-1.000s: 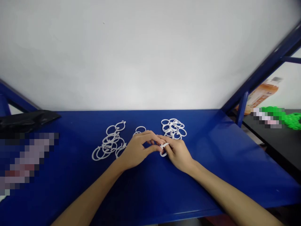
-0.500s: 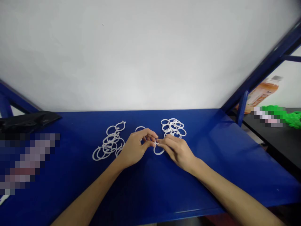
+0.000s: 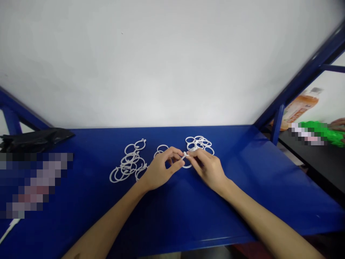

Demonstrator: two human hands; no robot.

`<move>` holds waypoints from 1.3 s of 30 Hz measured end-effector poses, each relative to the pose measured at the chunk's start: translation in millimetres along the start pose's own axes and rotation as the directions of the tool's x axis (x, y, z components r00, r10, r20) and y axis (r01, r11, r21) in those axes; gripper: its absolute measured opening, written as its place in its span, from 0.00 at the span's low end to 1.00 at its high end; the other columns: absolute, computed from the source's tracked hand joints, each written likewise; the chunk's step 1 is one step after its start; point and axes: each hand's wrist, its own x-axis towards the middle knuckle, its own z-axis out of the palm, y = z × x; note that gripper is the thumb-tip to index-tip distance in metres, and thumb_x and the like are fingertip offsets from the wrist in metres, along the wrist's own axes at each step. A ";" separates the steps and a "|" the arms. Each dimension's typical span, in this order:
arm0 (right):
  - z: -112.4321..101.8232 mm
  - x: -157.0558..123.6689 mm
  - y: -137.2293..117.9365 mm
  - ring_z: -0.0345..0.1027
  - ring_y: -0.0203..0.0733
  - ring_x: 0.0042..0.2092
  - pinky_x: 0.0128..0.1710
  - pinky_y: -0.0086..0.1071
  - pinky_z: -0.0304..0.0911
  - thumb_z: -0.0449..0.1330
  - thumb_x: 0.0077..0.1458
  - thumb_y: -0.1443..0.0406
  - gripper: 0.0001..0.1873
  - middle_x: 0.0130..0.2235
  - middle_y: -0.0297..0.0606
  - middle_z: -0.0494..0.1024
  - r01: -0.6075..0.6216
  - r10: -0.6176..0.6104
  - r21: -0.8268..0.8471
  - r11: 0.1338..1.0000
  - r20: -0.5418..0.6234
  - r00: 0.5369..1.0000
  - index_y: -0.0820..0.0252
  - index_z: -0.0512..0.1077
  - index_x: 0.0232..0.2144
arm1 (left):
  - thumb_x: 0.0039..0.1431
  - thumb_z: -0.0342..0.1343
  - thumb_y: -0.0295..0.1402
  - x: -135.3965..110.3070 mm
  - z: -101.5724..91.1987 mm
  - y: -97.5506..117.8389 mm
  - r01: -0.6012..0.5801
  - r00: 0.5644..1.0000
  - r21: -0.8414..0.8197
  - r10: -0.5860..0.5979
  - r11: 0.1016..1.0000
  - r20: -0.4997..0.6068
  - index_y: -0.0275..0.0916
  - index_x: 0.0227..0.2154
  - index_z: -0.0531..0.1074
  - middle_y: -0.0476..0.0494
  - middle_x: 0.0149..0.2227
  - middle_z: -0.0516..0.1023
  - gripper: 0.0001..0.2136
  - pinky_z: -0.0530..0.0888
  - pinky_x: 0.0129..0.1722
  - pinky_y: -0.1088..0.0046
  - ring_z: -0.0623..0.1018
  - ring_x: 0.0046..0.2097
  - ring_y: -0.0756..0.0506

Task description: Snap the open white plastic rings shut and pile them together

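A pale, plain white wall (image 3: 172, 72) fills twelve o'clock behind a glossy blue rectangular tabletop (image 3: 188, 216), with the clock read from the centre of the work and six nearest the wearer. A blue metal frame bar (image 3: 302, 80) slants upward at two o'clock. A flat black side table (image 3: 315, 158) stands at three o'clock, and a crumpled black plastic bag (image 3: 40, 140) lies near nine.

At the centre, the bare left hand (image 3: 159, 169) and bare right hand (image 3: 210, 169) meet above the blue surface, fingers curled and thumbs pressed in. A tangled heap of thin white plastic rings (image 3: 126, 169) spreads at nine o'clock, beside the left wrist. A clear bottle with orange contents (image 3: 300, 108) leans at two, and a bright green knobbly bundle (image 3: 334, 137) sits at three, with part of another person's hand (image 3: 339, 124) beside it.

A smaller cluster of white rings (image 3: 196, 146) lies at one o'clock, partly hidden by the right hand; a few loose white rings (image 3: 162, 145) show at ten, just past the left knuckles. Smallest of all, one thin white plastic ring (image 3: 187, 166) is pinched between the thumb and fingertips of both hands, its lower curve hanging between them.
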 end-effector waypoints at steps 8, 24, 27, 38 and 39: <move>-8.3 5.4 1.2 0.73 0.42 0.44 0.42 0.37 0.72 0.52 0.68 0.64 0.16 0.48 0.45 0.74 0.023 -0.020 -0.020 1.000 0.104 0.994 0.55 0.68 0.56 | 0.63 0.52 0.31 0.8 6.6 -9.4 -0.002 0.992 0.300 0.039 0.954 -0.116 0.43 0.39 0.75 0.50 0.36 0.79 0.07 0.73 0.41 0.69 0.77 0.37 0.48; -10.3 7.8 4.6 0.72 0.42 0.42 0.41 0.36 0.71 0.53 0.66 0.67 0.08 0.42 0.43 0.77 0.220 -0.216 0.021 0.975 0.293 0.931 0.59 0.71 0.43 | 0.65 0.52 0.39 3.1 -3.5 -6.9 0.142 0.990 0.102 -0.143 0.985 0.001 0.44 0.46 0.77 0.49 0.38 0.82 0.13 0.74 0.41 0.69 0.79 0.39 0.46; -11.1 9.5 12.7 0.72 0.42 0.41 0.41 0.35 0.69 0.54 0.65 0.67 0.06 0.40 0.41 0.78 0.140 -0.128 -0.062 0.988 0.170 0.977 0.59 0.71 0.40 | 0.66 0.50 0.38 4.3 -5.5 -14.0 0.089 0.987 0.270 -0.049 0.959 -0.152 0.44 0.54 0.71 0.46 0.46 0.80 0.16 0.74 0.47 0.64 0.77 0.44 0.45; -13.2 15.1 52.1 0.66 0.48 0.42 0.31 0.34 0.62 0.60 0.60 0.65 0.03 0.37 0.37 0.79 -0.230 0.235 -0.452 0.862 -0.046 0.971 0.56 0.72 0.33 | 0.57 0.50 0.25 6.7 -26.9 -42.6 0.122 0.990 0.802 -0.012 0.585 -0.142 0.37 0.47 0.75 0.38 0.47 0.74 0.16 0.66 0.58 0.51 0.70 0.52 0.35; -13.6 15.0 51.4 0.65 0.49 0.42 0.31 0.34 0.61 0.60 0.60 0.65 0.03 0.37 0.38 0.79 -0.236 0.239 -0.460 0.856 -0.052 0.969 0.56 0.72 0.33 | 0.57 0.50 0.25 6.3 -26.9 -43.1 0.118 0.990 0.802 -0.010 0.586 -0.138 0.38 0.47 0.75 0.38 0.46 0.74 0.16 0.66 0.57 0.51 0.70 0.52 0.36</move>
